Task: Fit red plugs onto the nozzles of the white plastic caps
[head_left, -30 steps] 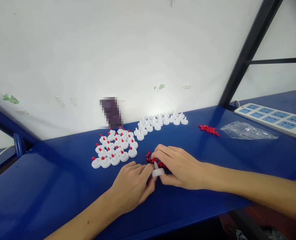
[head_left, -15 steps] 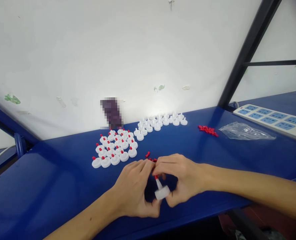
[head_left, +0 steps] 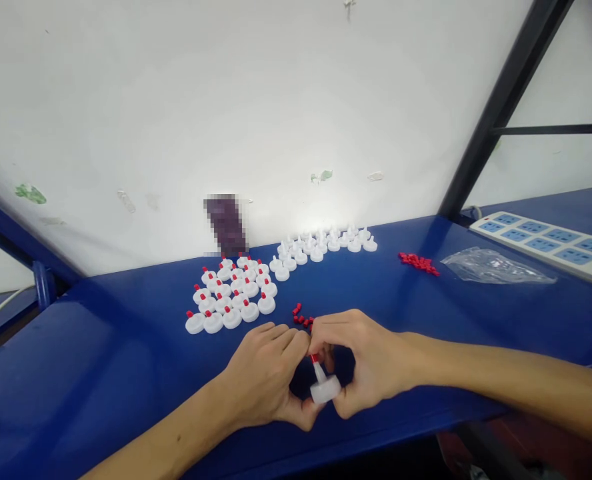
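A: What are the fingers holding?

B: The fingers of the left hand and the right hand are bending toward each other, leaving a gap in the middle. Both thumbs are bracing the base of a white nozzle cap; the right fingertips are resting at its red tip. Whether the left forefinger is touching that tip, I cannot tell.

A: How is the cap sitting?

B: It is leaning between the hands, its spout pointing away from the thumbs.

A: What is lying around the fingers?

B: Loose red tips are lying just beyond the fingertips. Red-tipped caps are standing beyond the left fingers; bare-spout caps are standing farther out. A red pile and a clear bag are lying well beyond the right fingers.
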`<state>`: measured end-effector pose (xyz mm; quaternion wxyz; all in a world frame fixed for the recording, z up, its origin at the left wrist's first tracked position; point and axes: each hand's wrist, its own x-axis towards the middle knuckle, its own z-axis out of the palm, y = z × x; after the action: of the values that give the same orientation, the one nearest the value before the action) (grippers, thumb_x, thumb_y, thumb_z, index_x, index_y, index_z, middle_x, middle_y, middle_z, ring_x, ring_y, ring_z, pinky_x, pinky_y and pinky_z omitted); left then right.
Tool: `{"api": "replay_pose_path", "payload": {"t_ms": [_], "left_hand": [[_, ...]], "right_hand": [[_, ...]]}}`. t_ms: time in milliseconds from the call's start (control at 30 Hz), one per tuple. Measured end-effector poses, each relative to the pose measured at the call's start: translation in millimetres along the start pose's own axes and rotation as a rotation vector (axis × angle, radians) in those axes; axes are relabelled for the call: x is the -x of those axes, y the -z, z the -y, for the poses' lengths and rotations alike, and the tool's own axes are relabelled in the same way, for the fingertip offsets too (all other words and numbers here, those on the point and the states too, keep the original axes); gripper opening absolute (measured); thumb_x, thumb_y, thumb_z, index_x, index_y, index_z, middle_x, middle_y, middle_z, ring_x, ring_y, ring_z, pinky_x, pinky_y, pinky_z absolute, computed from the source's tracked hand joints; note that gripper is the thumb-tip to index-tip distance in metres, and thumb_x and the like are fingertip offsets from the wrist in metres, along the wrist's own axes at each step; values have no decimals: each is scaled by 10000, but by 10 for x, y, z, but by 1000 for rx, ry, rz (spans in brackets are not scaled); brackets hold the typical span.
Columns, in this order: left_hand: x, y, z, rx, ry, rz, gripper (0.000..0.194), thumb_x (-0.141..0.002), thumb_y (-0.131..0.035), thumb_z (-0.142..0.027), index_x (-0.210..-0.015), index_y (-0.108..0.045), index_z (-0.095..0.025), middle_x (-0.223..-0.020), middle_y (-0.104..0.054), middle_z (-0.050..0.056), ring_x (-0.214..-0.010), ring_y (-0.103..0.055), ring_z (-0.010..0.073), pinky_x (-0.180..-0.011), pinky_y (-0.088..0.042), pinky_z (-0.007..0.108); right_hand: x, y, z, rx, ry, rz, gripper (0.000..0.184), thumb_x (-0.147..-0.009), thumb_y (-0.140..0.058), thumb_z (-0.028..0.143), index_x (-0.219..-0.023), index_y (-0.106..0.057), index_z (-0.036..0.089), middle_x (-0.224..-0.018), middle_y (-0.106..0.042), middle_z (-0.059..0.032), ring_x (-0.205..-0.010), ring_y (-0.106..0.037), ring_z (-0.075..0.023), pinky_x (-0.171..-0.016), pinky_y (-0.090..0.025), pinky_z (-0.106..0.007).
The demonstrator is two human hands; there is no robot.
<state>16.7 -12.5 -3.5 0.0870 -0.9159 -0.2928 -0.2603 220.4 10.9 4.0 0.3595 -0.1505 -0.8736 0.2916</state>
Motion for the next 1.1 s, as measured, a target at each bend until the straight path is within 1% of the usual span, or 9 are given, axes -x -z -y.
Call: {"api": "replay_pose_path", "payload": {"t_ms": [333,433,533,633,767,833,900,1000,1100], "left_hand": [[42,-3,63,75,40,21,238,-627,-542,-292,-842,-482,-210,-675,-576,-11,-566,-543,181,-536,-392,293],[47,39,96,216,145,33,432,-669,-585,-253,-1091,-514,-193,-849,-639,24,-697,-599,200,-626,-465,313],[30,101,90,470,286,15,599,-821,-584,-296,-1377,-374,-219,-963,-643,30,-760,-594,179,-665,-489,299],[-20,144,52,627,414,7,423,-938,-540,-297,-1346,-435,-264,-974,-652,12,-786,-593,158,-686,-485,279],[-72,152,81,622,462,31,147,-936,-579,-309,-1056,-600,-226,-855,-645,-8,-734,-576,144,-658,-466,263],[-60,137,164,516,473,26,95,-927,-583,-299,-945,-611,-210,-766,-618,-20,-660,-544,133,-612,-443,256],[-27,117,268,368,397,-27,120,-880,-628,-289,-950,-617,-193,-719,-604,-23,-627,-542,136,-618,-444,269],[18,97,390,146,280,30,114,-879,-624,-293,-878,-618,-180,-700,-610,-3,-654,-550,166,-640,-446,297],[22,94,433,-61,222,94,177,-899,-593,-315,-788,-582,-178,-673,-592,8,-656,-531,185,-633,-443,317]], "right_hand": [[-36,-18,-54,54,54,-3,205,-604,-636,172,-802,-580,172,-705,-605,26,-591,-540,-100,-545,-441,-199],[-70,25,-102,210,136,-50,258,-703,-611,142,-961,-623,149,-799,-623,-15,-648,-550,-115,-577,-453,-215],[-92,62,-130,380,191,-63,305,-825,-586,154,-1128,-613,133,-832,-634,-29,-673,-558,-125,-604,-458,-232],[-92,71,-130,497,237,-48,282,-908,-550,178,-1181,-600,128,-790,-631,-14,-647,-548,-125,-627,-455,-246],[-91,117,-148,590,243,50,329,-958,-495,204,-1275,-564,149,-797,-643,-17,-625,-547,-132,-614,-438,-255],[-106,199,-195,600,180,157,445,-972,-489,235,-1413,-457,186,-883,-677,-31,-661,-574,-142,-619,-432,-258],[-125,328,-283,578,29,218,558,-982,-493,276,-1511,-325,223,-907,-689,-31,-670,-585,-146,-612,-417,-252],[-141,560,-503,605,-277,202,616,-993,-474,318,-1554,-246,200,-695,-630,4,-581,-546,-159,-577,-375,-255],[-147,729,-775,682,-467,159,631,-986,-455,329,-1558,-239,172,-733,-642,-32,-654,-584,-199,-626,-396,-278]]}}
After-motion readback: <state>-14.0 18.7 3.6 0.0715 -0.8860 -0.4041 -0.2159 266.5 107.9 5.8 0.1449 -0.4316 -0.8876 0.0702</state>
